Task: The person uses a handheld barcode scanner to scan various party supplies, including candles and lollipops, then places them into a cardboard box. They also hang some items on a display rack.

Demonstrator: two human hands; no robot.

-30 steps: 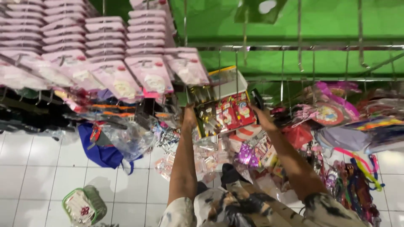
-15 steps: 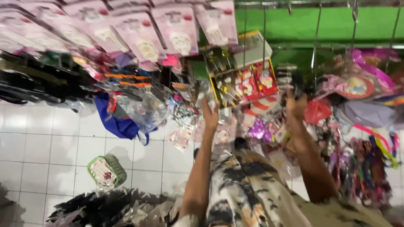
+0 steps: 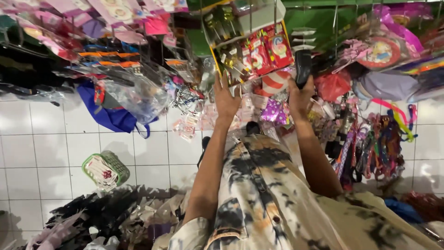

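My left hand [image 3: 225,98] lies open-fingered against the hanging candle pack [image 3: 253,52]; my right hand [image 3: 300,95] grips a black phone [image 3: 303,67] (held upright)

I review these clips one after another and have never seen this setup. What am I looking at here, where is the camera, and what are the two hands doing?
There is no machine here. A person wears a camera on the head, and it looks down over their patterned shirt at their own two bare arms, raised toward a crowded shop display. The left hand is open, fingers spread, touching a hanging clear pack of red number-shaped candles. The right hand grips a dark, oblong object; what it is cannot be told. Around them hang many small packets, ribbons and a blue bag. Below is a white tiled floor with a small green basket on it.
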